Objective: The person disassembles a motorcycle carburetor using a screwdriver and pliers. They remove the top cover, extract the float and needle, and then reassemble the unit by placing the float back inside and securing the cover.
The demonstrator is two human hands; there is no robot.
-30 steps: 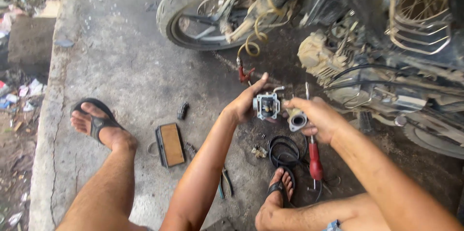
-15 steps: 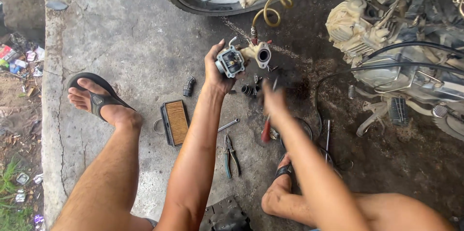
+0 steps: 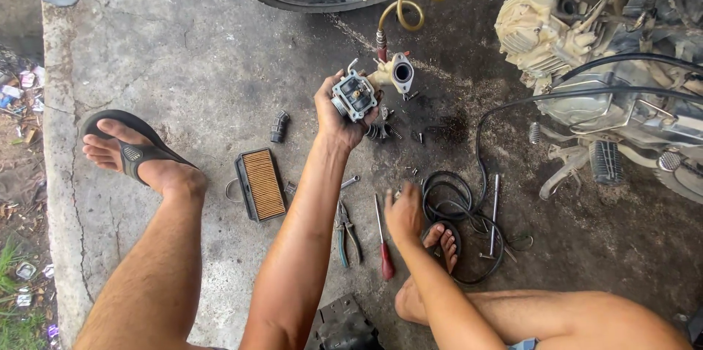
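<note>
From the head camera, my left hand has its grip closed around the carburetor, held up above the concrete floor. Its open side faces me, and its long side runs up-right toward the tan pipe piece. My right hand rests low by the black cable, near the red screwdriver; I cannot tell its grip.

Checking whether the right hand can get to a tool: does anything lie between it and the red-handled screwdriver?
Nothing visible does. The right hand hovers low just beside the red-handled screwdriver, with only bare concrete between them. The pliers lie on the screwdriver's far side, and the black cable coil lies on the hand's other side.
</note>
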